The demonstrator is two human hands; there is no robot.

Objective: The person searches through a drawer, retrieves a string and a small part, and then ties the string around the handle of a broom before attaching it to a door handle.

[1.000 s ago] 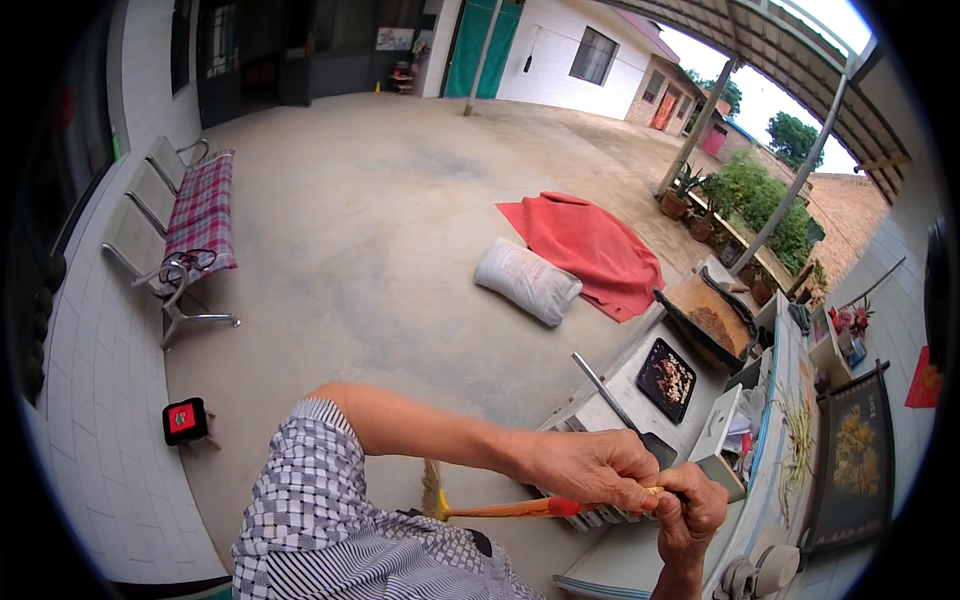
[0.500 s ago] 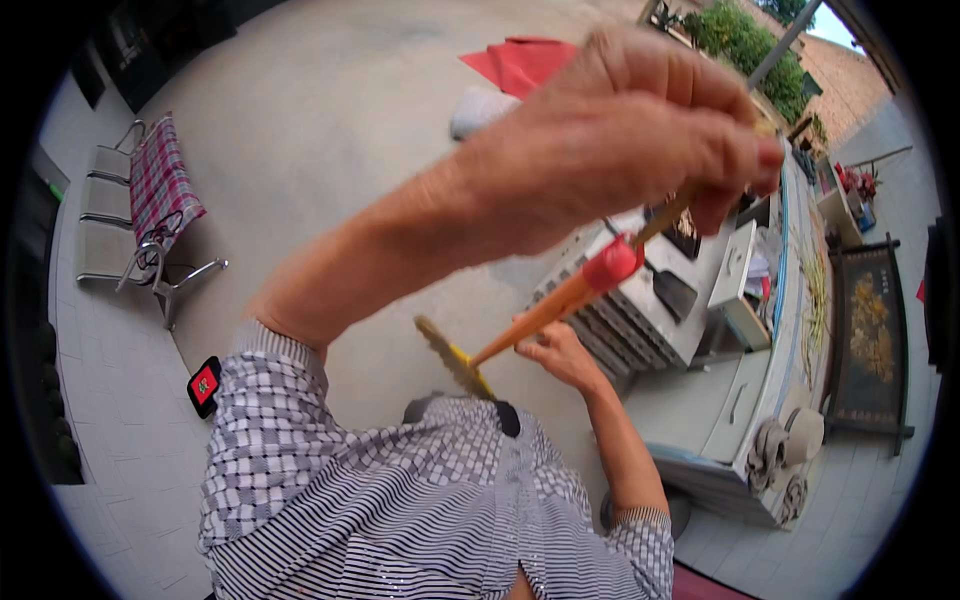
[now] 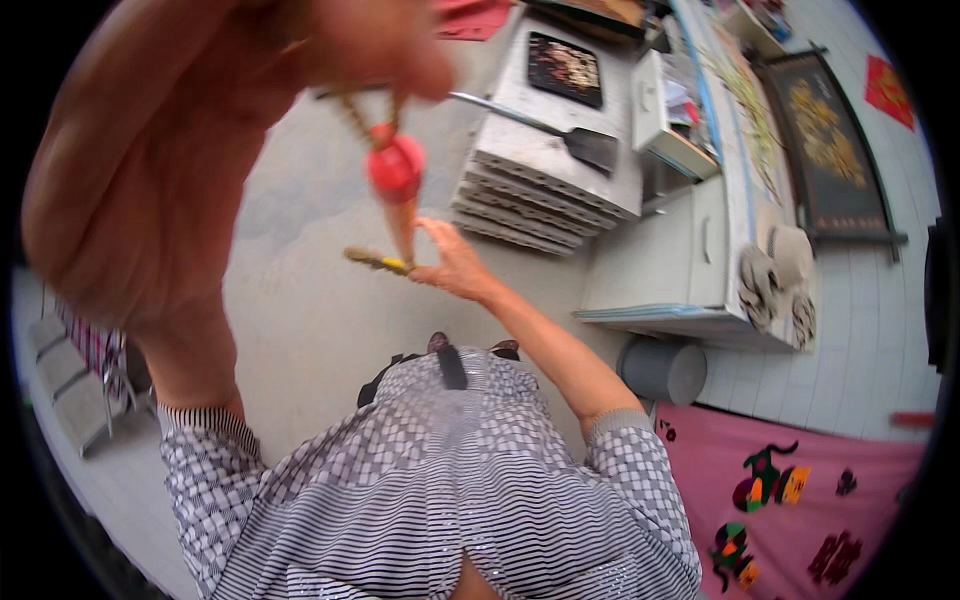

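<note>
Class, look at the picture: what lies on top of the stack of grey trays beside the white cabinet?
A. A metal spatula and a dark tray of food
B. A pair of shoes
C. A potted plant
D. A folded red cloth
A: a metal spatula and a dark tray of food rest on the stack of grey trays.

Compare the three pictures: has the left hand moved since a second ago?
Yes. The left hand has risen toward the camera: a second ago it sat low, below the stack of grey trays; now it fills the upper left, gripping the orange-handled tool.
</note>
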